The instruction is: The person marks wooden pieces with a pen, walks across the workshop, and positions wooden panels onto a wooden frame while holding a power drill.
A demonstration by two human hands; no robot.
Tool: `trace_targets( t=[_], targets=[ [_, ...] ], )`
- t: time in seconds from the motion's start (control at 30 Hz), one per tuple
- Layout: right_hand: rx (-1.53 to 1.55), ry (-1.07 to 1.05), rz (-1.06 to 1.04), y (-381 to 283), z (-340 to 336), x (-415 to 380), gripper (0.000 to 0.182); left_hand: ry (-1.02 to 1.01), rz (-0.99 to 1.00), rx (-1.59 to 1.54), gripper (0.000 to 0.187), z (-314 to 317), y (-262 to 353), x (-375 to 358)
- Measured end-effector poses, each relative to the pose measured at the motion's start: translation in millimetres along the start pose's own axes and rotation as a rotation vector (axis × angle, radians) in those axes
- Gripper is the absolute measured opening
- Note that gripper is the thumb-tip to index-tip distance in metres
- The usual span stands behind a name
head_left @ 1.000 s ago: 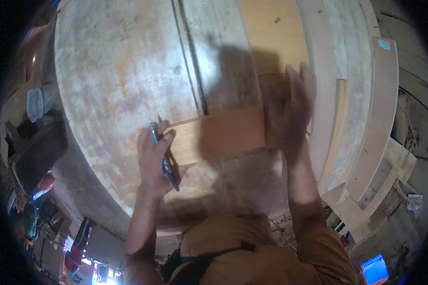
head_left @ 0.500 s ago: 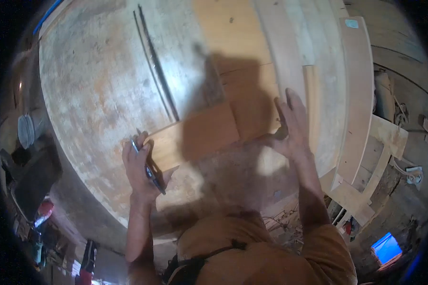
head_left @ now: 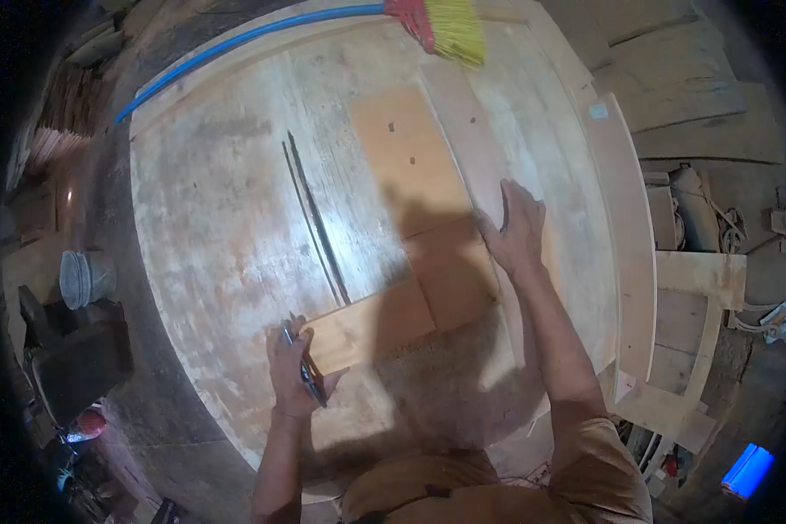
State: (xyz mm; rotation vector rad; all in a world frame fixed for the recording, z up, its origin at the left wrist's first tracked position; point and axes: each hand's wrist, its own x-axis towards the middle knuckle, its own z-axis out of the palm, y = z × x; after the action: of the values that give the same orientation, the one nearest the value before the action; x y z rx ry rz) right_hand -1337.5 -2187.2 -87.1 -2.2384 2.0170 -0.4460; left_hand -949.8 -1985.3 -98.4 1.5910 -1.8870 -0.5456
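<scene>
A light wooden board (head_left: 358,332) lies crosswise on the worktable (head_left: 210,210), against the lower end of a longer, wider board (head_left: 402,157). At the left end of the crosswise board is my left hand (head_left: 294,375), with a dark pen (head_left: 306,362) held in it. My right hand (head_left: 517,231) has its thumb and fingers spread over a long pale plank (head_left: 473,122), which runs beside the wider board. The shadow of my head and arm darkens the corner where the boards meet.
Thin dark rods (head_left: 310,210) lie on the table's middle. A yellow and red broom (head_left: 450,35) with a blue handle (head_left: 262,33) rests along the far edge. A curved plank (head_left: 633,236) and a wooden frame (head_left: 716,332) are at the right, a bucket (head_left: 87,279) at the left.
The view has tilted up, bringing the broom into sight. My right hand has moved up along the long plank. My left hand stays at the crosswise board's end.
</scene>
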Motion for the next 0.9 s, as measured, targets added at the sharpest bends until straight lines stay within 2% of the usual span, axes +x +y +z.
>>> trace_targets(
  t=[0.2, 0.3, 0.33, 0.37, 0.43, 0.53, 0.73, 0.83, 0.9],
  targets=[
    [0.156, 0.022, 0.076, -15, -15, 5, 0.069, -0.009, -0.002, -0.007, 0.084, 0, 0, -2],
    [0.093, -0.006, 0.069, -7, -8, 6, 0.067, 0.016, 0.001, -0.034, 0.084, 2, -2, -4],
    [0.073, 0.021, -0.007, 1, -2, 5, 0.065, 0.015, -0.007, -0.027, 0.083, 2, -1, -3],
    [0.199, -0.05, 0.106, -10, -8, 9, 0.066, 0.002, 0.001, -0.012, 0.082, 0, -2, -1],
    [0.042, 0.049, -0.032, 2, 6, -2, 0.07, -0.043, 0.003, 0.012, 0.082, -2, -4, -3],
    [0.145, -0.139, -0.22, -50, -43, -21, 0.073, -0.005, 0.003, -0.033, 0.082, -4, -5, 2],
    [0.52, -0.33, -0.035, -63, -33, -93, 0.09, -0.028, 0.0, -0.031, 0.079, -1, -7, 2],
    [0.119, -0.306, -0.333, -39, -22, -114, 0.095, -0.023, 0.0, -0.027, 0.079, -1, -10, -1],
    [0.169, -0.213, -0.399, -31, -11, -120, 0.095, -0.021, -0.004, -0.033, 0.079, 1, -9, -2]
  ],
)
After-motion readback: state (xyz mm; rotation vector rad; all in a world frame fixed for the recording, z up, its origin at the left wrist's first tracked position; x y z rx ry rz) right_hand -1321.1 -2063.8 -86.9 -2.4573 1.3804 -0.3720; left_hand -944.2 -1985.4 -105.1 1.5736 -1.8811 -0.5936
